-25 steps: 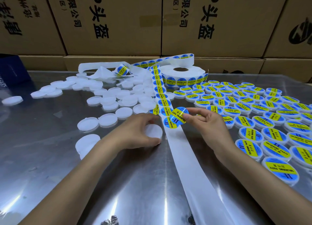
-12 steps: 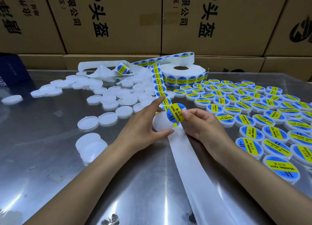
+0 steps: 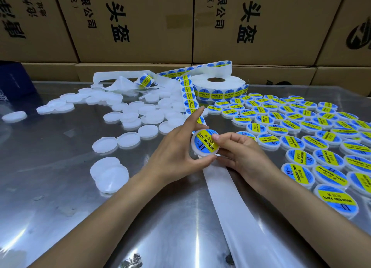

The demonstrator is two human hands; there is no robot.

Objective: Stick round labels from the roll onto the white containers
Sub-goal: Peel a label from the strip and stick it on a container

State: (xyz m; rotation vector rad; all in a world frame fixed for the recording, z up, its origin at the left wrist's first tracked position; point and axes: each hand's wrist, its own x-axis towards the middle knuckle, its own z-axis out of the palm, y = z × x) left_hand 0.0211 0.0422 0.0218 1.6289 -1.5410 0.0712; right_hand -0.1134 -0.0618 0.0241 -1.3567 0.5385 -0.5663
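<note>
My left hand (image 3: 176, 153) holds a white round container (image 3: 202, 149) tilted up above the table, thumb under its lower rim and index finger pointing up. A blue and yellow round label (image 3: 204, 140) lies on its face. My right hand (image 3: 239, 153) presses the label with its thumb at the container's right edge. The label roll (image 3: 217, 87) lies at the back centre, and its strip of labels (image 3: 188, 95) runs toward my hands. Bare backing strip (image 3: 230, 199) trails to the front edge.
Unlabelled white containers (image 3: 128, 115) are scattered left and centre on the shiny metal table (image 3: 50, 177). Labelled containers (image 3: 301, 135) fill the right side in rows. Cardboard boxes (image 3: 140, 22) wall the back. A dark blue object (image 3: 14, 76) sits at far left.
My left hand lifted a white container off the table and tilted it up. My right hand carried the peeled label onto its face and now presses it down.
</note>
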